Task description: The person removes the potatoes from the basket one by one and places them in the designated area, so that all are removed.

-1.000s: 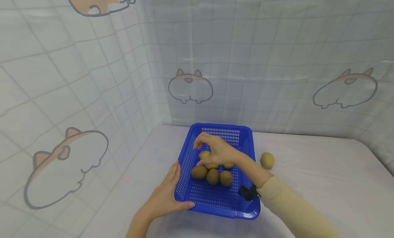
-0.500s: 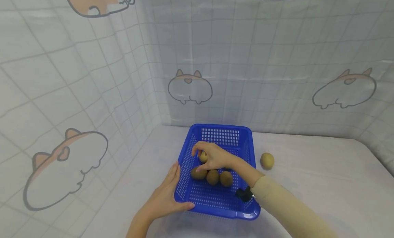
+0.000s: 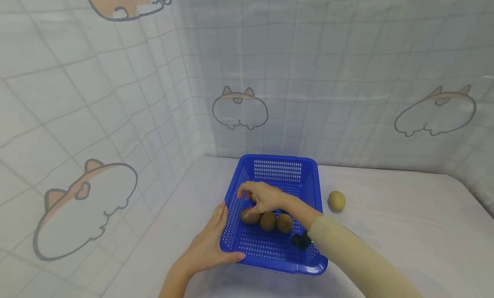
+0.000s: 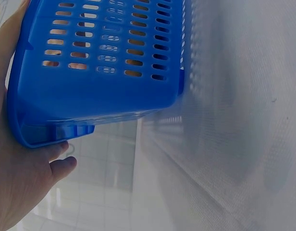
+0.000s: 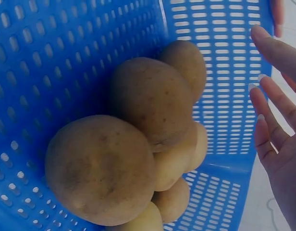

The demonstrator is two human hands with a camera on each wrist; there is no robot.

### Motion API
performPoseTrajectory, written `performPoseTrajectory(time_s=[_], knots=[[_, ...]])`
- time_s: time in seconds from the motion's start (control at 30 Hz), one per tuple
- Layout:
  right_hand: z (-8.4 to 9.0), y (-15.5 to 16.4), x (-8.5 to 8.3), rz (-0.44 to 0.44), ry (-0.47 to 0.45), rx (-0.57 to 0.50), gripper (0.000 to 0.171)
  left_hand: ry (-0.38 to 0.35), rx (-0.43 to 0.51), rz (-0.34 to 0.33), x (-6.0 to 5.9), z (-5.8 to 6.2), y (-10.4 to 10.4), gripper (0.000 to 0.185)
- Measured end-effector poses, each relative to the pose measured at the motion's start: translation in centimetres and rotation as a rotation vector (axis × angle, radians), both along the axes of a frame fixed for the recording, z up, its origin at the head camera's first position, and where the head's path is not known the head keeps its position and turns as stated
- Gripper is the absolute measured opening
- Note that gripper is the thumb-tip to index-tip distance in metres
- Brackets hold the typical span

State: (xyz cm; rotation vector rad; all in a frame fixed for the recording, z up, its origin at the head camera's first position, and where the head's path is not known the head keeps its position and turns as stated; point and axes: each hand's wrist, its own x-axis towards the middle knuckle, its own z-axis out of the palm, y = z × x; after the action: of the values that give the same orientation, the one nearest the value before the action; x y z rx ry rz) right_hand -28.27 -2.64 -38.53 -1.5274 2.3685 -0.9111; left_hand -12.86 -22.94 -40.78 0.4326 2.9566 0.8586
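A blue slotted basket (image 3: pixel 278 160) stands on the white-covered table with several brown potatoes (image 3: pixel 267 221) in it. My right hand (image 3: pixel 257 198) is low inside the basket, over the rear and left potatoes, its fingers loose and holding nothing. In the right wrist view the fingers (image 5: pixel 275 120) lie straight beside the potato pile (image 5: pixel 153 101) on the basket floor (image 5: pixel 66 57). My left hand (image 3: pixel 210 242) grips the basket's near left corner, thumb on the front wall. The left wrist view shows that hand (image 4: pixel 18 183) against the basket wall (image 4: pixel 100 91).
One more potato (image 3: pixel 336 201) lies on the table to the right of the basket. Tiled curtain walls with cartoon animals close in the left and back sides. A black wrist device (image 3: pixel 300 241) sits on my right forearm.
My right hand has come down from above the potatoes to just over them, its fingers now lower and closer to the pile. The left hand and the basket have stayed put.
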Motion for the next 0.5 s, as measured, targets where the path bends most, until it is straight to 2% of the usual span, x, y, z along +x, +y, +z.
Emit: performPoseTrajectory(time_s=[0.13, 0.3, 0.5], knots=[[-0.6, -0.1, -0.2, -0.033, 0.001, 0.081, 0.051, 0.006, -0.005, -0.008, 0.0, 0.0, 0.0, 0.127], [-1.1, -0.2, -0.2, -0.028, 0.033, 0.167, 0.054, 0.012, -0.013, -0.010, 0.0, 0.0, -0.1, 0.128], [-1.5, -0.3, -0.1, -0.044, 0.060, 0.206, 0.054, 0.013, -0.008, -0.013, 0.0, 0.0, -0.1, 0.127]])
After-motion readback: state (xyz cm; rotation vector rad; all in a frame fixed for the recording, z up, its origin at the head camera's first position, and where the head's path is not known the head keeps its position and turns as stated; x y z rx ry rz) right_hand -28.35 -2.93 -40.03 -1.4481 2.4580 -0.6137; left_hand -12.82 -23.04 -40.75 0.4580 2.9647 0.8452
